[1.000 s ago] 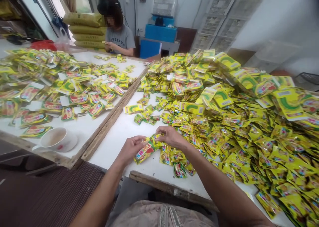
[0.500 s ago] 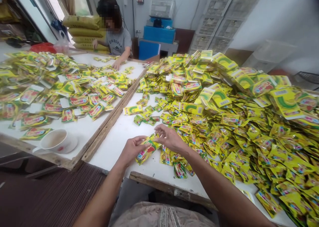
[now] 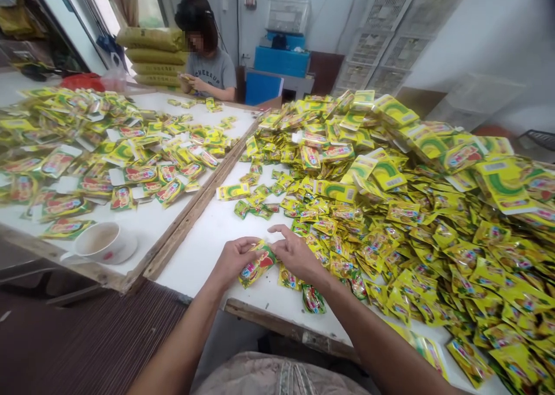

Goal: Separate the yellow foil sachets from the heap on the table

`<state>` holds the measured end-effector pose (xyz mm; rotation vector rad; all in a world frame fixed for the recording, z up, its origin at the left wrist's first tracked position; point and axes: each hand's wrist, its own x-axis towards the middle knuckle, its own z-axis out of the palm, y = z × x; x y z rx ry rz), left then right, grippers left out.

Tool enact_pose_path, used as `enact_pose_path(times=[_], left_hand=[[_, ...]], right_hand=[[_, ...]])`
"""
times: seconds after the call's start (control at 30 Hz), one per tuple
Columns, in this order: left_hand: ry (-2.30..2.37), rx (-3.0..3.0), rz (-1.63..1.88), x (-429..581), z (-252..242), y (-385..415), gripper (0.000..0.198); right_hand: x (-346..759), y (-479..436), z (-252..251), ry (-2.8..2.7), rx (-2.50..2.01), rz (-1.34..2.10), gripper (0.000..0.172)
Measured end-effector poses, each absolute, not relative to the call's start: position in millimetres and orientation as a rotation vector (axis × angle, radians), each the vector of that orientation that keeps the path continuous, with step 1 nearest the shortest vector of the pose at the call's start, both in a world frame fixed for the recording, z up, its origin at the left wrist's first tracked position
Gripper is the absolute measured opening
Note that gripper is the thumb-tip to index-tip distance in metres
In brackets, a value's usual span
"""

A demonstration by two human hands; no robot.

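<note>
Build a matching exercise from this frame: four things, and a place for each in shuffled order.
1. cup
2. sacks
3. blue box
4. held packet

a. between left hand and right hand
b. stacked, left of the far person
c. on left table
d. right of the far person

Pairs: 1-c, 2-b, 3-d, 4-a.

I'm looking at a white tabletop with a wooden rim, its right side buried under a heap of yellow sachets. Butted against its left edge, a second tabletop carries a looser spread of packets and a cup on a saucer.
</note>
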<state>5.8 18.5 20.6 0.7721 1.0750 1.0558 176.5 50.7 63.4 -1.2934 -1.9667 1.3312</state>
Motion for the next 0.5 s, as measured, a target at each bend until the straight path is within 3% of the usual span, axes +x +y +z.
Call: enact_pose_path(times=[0.17,0.33,0.4,0.5], left_hand=[[1.063,0.772,1.055,16,28,21,0.040],[1.079,0.957,0.984,14,39,28,0.049],[1.170,1.162,0.847,-1,43,42,0.046],[1.452,1.300,0.918,-40,62,77,0.046]], right_hand=[[173,52,57,-1.869,-1.234,1.518,0.054],[165,64,47,-1.584,-1.242,1.510,0.043],[168,71,49,-1.600,-1.266,1.315,0.039],[187,88,63,-1.787,-1.347,0.671,0.038]])
